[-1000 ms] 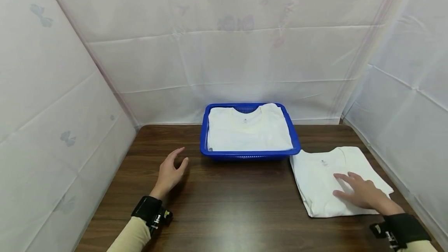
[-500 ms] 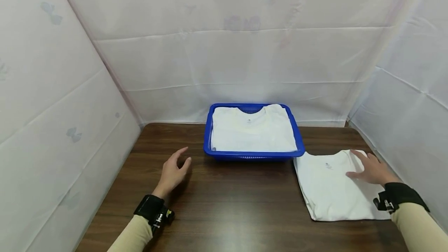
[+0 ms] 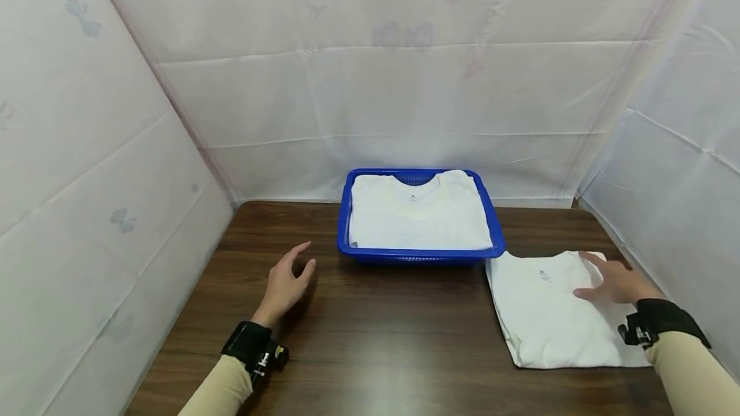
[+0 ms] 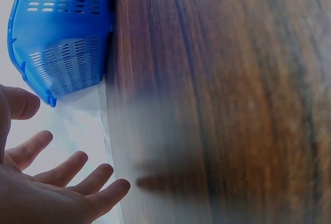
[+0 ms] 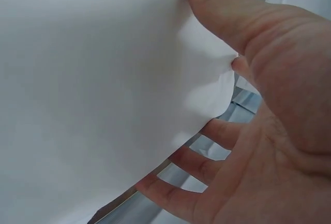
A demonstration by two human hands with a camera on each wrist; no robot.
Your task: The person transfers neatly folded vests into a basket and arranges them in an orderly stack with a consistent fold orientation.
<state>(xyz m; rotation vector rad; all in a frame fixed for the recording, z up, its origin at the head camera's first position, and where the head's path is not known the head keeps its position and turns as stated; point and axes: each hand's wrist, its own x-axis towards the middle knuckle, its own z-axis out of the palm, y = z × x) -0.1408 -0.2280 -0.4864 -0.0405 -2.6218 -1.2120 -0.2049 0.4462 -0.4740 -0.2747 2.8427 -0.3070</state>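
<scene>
A folded white T-shirt (image 3: 555,326) lies at the right of the table, its neckline toward the back and layered edges showing on its left. My right hand (image 3: 615,281) holds its far right edge. In the right wrist view, the thumb (image 5: 222,12) presses on top of the cloth and the other fingers reach to its edge, some tips hidden beneath. My left hand (image 3: 286,284) hovers over the table left of the blue basket (image 3: 422,254), fingers relaxed and holding nothing. Another folded white T-shirt (image 3: 419,220) lies in the basket.
The brown wooden table (image 3: 381,339) is closed in by white sheets on the left, back and right. The basket stands near the back sheet (image 3: 405,95), and its front right corner overlaps the right T-shirt's corner in the head view.
My right hand has moved from the middle of the right T-shirt to its far right edge and taken hold there. The left hand has stayed nearly still; the head view has shifted slightly.
</scene>
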